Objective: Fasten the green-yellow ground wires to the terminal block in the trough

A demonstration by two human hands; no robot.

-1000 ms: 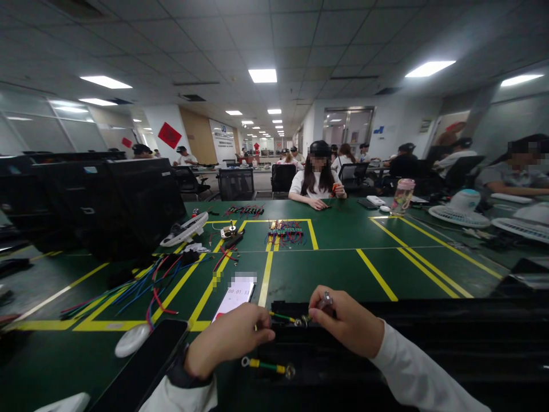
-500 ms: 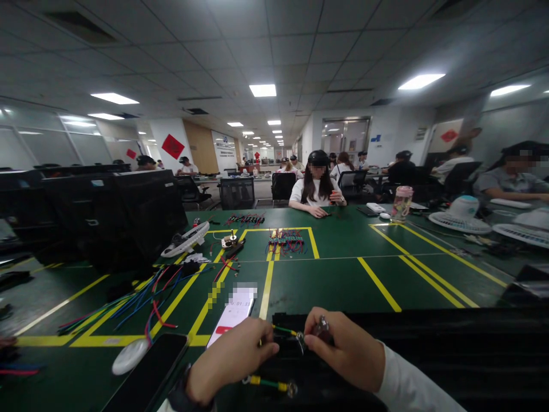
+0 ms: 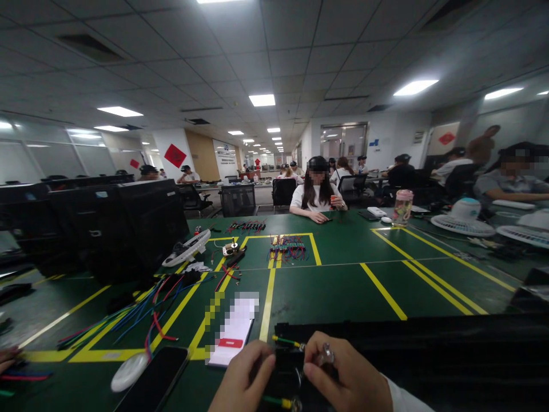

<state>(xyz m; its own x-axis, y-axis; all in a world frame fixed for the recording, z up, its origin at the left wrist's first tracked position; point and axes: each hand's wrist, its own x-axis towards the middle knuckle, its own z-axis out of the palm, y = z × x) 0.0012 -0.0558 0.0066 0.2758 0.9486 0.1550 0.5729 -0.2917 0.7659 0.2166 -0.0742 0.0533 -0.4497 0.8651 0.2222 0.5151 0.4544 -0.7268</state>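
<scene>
At the bottom edge my left hand (image 3: 242,380) is curled beside a black part (image 3: 286,366), fingers closed against it. My right hand (image 3: 343,380) pinches a small silver metal piece (image 3: 326,353) close to the ring end of a green-yellow wire (image 3: 288,342). Another green-yellow wire with a ring terminal (image 3: 283,403) lies just below, between the hands. Both hands rest over a long black tray (image 3: 429,343) on the green table (image 3: 334,286).
A phone with a lit screen (image 3: 234,335), a dark phone (image 3: 148,380) and a white oval object (image 3: 127,371) lie left of my hands. Loose coloured wires (image 3: 141,309) spread at left; more bundles (image 3: 286,249) farther back. Black cases (image 3: 107,223) stand left. A person (image 3: 317,191) sits opposite; fans (image 3: 463,217) at right.
The view has tilted up, so my hands sit lower in the frame. The wire's ring end and the silver piece stay together between my fingers.
</scene>
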